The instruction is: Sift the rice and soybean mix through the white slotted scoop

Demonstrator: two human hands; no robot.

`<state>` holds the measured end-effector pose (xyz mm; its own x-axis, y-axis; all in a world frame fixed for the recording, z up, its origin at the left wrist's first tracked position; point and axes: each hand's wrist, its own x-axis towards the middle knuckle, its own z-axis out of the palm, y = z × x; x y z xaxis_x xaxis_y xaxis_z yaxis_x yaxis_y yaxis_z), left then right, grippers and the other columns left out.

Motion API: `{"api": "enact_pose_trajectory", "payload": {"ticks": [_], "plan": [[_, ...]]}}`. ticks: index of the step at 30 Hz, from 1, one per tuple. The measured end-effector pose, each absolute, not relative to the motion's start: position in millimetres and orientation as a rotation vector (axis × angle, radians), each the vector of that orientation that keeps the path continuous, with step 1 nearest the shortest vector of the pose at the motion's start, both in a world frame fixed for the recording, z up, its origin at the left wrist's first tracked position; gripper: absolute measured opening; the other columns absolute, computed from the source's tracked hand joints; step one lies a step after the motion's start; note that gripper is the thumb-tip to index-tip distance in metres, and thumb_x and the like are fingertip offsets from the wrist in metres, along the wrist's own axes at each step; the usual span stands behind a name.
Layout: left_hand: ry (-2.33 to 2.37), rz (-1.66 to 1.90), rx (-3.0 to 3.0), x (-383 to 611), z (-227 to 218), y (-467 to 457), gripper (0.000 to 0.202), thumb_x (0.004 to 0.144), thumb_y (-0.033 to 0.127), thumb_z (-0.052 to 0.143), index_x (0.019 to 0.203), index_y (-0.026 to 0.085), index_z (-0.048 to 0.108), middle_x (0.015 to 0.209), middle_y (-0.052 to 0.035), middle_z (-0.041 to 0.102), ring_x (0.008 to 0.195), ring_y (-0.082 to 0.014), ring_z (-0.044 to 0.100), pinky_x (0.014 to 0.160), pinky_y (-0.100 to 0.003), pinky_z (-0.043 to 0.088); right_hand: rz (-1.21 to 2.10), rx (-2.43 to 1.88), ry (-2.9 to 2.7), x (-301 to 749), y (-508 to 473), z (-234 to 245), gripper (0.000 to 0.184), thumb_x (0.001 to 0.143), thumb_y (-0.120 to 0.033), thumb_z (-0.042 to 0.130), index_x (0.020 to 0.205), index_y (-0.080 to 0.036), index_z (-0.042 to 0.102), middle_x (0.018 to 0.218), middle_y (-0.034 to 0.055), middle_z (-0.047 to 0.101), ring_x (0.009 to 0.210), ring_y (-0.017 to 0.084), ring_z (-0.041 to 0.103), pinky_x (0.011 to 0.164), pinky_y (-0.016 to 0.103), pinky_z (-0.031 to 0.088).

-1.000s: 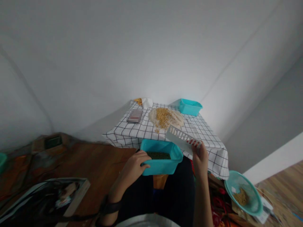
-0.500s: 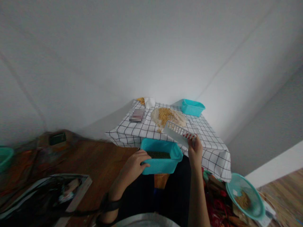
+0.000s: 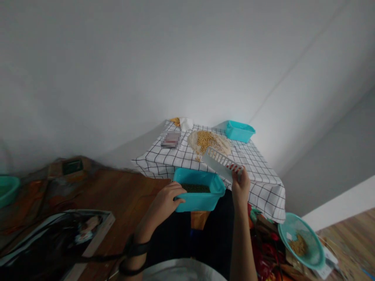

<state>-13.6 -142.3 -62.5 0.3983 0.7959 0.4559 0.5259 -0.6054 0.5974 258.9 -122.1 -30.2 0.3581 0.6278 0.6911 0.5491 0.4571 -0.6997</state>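
My left hand [image 3: 168, 197] grips the near left rim of a turquoise tub [image 3: 202, 199] that holds dark green beans [image 3: 195, 188]. My right hand [image 3: 240, 186] is closed on the end of a white slotted plastic panel [image 3: 220, 164], held tilted above the tub's right side. Beyond it, on a black-and-white checked cloth [image 3: 258, 171], lies a heap of yellow beans [image 3: 205, 139] on a pale sheet.
A second turquoise tub [image 3: 239, 131] stands at the far end of the cloth. A turquoise bowl [image 3: 303, 244] with yellow beans sits low at right among clutter. A brown wooden surface [image 3: 117, 199] and a dark bag [image 3: 55, 242] lie at left. A white wall stands behind.
My right hand with the white panel has shifted slightly left and up, closer over the tub. My left hand has stayed on the tub's rim.
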Motion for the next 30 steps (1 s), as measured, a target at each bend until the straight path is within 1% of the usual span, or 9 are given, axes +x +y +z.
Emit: {"api": "enact_pose_trajectory", "payload": {"ticks": [6, 9, 13, 16, 20, 25, 30], "plan": [[1.142, 1.037, 2.301, -14, -66, -140, 0.016, 0.078, 0.006, 0.068, 0.085, 0.019, 0.075, 0.088, -0.0041, 0.072, 0.092, -0.022, 0.065, 0.085, -0.034, 0.05, 0.088, -1.187, -1.336, 248, -122, -33, 0.017, 0.087, -0.029, 0.052, 0.097, -0.02, 0.062, 0.083, 0.0045, 0.069, 0.074, 0.019, 0.063, 0.066, 0.028, 0.045], [1.138, 1.036, 2.298, -14, -68, -140, 0.016, 0.078, 0.006, 0.067, 0.085, 0.018, 0.074, 0.088, -0.0037, 0.071, 0.092, -0.0215, 0.064, 0.085, -0.033, 0.049, 0.058, -1.207, -1.284, 252, -121, -34, 0.017, 0.088, -0.029, 0.05, 0.096, -0.019, 0.061, 0.085, 0.0063, 0.069, 0.077, 0.021, 0.064, 0.068, 0.03, 0.046], [1.143, 1.036, 2.289, -13, -68, -139, 0.016, 0.078, 0.005, 0.068, 0.084, 0.019, 0.074, 0.086, -0.0033, 0.071, 0.092, -0.0215, 0.064, 0.083, -0.032, 0.049, -0.001, -1.236, -1.175, 261, -118, -35, 0.018, 0.087, -0.031, 0.052, 0.098, -0.019, 0.06, 0.086, 0.0079, 0.068, 0.079, 0.023, 0.064, 0.07, 0.032, 0.046], [1.147, 1.032, 2.286, -13, -66, -140, 0.016, 0.078, 0.006, 0.068, 0.084, 0.019, 0.074, 0.085, -0.0032, 0.071, 0.091, -0.0215, 0.064, 0.082, -0.032, 0.049, -0.003, -1.225, -1.136, 264, -118, -36, 0.017, 0.088, -0.033, 0.051, 0.094, -0.019, 0.059, 0.088, 0.0084, 0.068, 0.081, 0.023, 0.065, 0.072, 0.033, 0.047], [1.154, 1.02, 2.286, -13, -63, -142, 0.016, 0.079, 0.006, 0.068, 0.085, 0.019, 0.074, 0.087, -0.0031, 0.071, 0.093, -0.0217, 0.064, 0.084, -0.032, 0.049, 0.023, -1.189, -1.121, 263, -120, -37, 0.017, 0.089, -0.034, 0.05, 0.095, -0.02, 0.058, 0.092, 0.0083, 0.069, 0.084, 0.022, 0.065, 0.076, 0.034, 0.048], [1.16, 1.011, 2.29, -12, -60, -143, 0.019, 0.077, 0.004, 0.066, 0.085, 0.019, 0.075, 0.087, -0.0034, 0.072, 0.092, -0.021, 0.066, 0.084, -0.032, 0.05, 0.067, -1.147, -1.162, 258, -118, -41, 0.018, 0.087, -0.034, 0.053, 0.096, -0.02, 0.061, 0.092, 0.0091, 0.071, 0.084, 0.024, 0.067, 0.075, 0.035, 0.05], [1.168, 1.018, 2.308, -12, -60, -144, 0.019, 0.076, 0.005, 0.066, 0.084, 0.019, 0.075, 0.086, -0.0042, 0.072, 0.091, -0.0217, 0.066, 0.084, -0.033, 0.051, 0.109, -1.106, -1.24, 248, -113, -42, 0.02, 0.085, -0.031, 0.055, 0.099, -0.021, 0.065, 0.089, 0.0076, 0.073, 0.082, 0.023, 0.068, 0.072, 0.033, 0.051]]}}
